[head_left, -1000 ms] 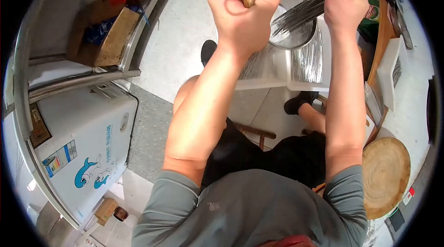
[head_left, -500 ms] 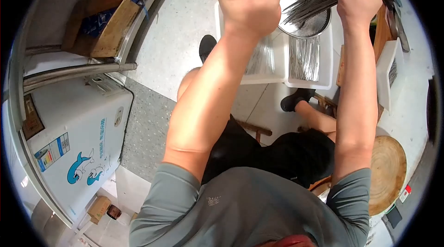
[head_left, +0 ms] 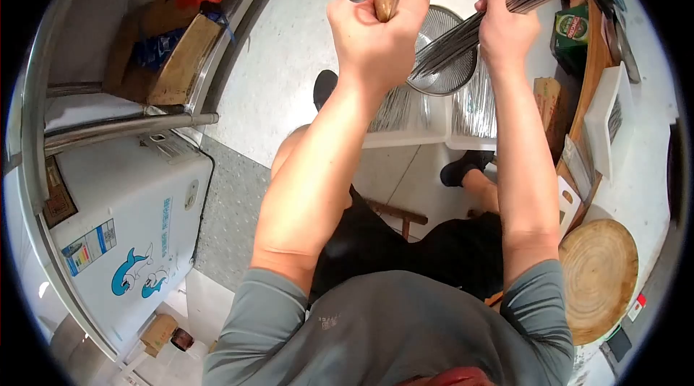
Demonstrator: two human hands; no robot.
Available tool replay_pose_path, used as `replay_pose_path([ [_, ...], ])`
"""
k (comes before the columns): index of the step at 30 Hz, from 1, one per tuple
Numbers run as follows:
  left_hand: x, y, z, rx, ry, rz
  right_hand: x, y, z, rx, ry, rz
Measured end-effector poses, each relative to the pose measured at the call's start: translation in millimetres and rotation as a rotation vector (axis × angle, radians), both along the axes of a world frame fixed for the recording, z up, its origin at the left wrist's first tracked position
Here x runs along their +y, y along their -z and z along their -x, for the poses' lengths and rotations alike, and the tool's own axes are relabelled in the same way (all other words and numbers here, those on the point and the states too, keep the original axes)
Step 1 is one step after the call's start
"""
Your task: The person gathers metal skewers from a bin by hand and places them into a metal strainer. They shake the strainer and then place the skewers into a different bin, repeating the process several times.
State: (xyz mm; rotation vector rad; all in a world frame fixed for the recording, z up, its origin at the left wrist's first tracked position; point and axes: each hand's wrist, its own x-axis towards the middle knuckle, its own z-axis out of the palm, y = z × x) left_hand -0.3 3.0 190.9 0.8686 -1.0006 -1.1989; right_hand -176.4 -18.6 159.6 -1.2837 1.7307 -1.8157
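Note:
My left hand is closed around a wooden handle with a metal loop at its end. It appears to belong to the round wire-mesh strainer, partly hidden behind the fist. A thick bundle of dark metal skewers is gripped in my right hand, slanting with its lower ends over the strainer. Below the hands stand two white trays side by side. Skewers lie in the left tray and in the right tray, partly covered by my arms.
A round wooden chopping board lies at the right, near a white bin holding skewers. On the left are a white chest freezer and a shelf with a cardboard box. A small wooden stool shows between the legs.
Both hands have come lower in view, with the strainer and the skewers shifting down and left. The metal loop above my left fist now shows fully.

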Motion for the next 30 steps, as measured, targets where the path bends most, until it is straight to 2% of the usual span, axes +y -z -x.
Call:
replay_pose_path([
  [4,2.5,1.3,6.0,0.077,-0.017,-0.058,10.6,15.5,-6.3,-0.042,0.011,-0.033],
  [7,5.7,5.6,11.6,0.055,0.022,-0.086,19.1,30.1,-6.4,-0.064,0.003,-0.050],
  [9,7.2,7.7,12.1,0.033,0.047,-0.096,27.8,35.0,-3.1,0.041,-0.037,-0.079],
  [14,13.3,0.6,11.8,0.058,0.109,-0.130,39.2,57.6,5.8,-0.012,-0.113,-0.092],
  [17,12.1,7.5,12.8,0.010,0.118,-0.134,36.8,53.5,12.6,0.031,-0.148,-0.107],
  [22,9.7,12.8,16.3,-0.042,0.154,0.015,23.8,42.9,-3.5,0.002,-0.094,-0.127],
  [25,10.4,12.5,16.3,-0.034,0.172,0.050,18.7,44.0,-20.4,0.140,0.064,-0.125],
  [29,13.2,10.8,19.9,-0.023,0.189,0.072,10.0,39.7,-39.6,0.264,0.152,-0.173],
  [30,12.9,10.1,19.9,-0.050,0.184,0.099,5.5,45.1,-38.3,0.256,0.091,-0.136],
])
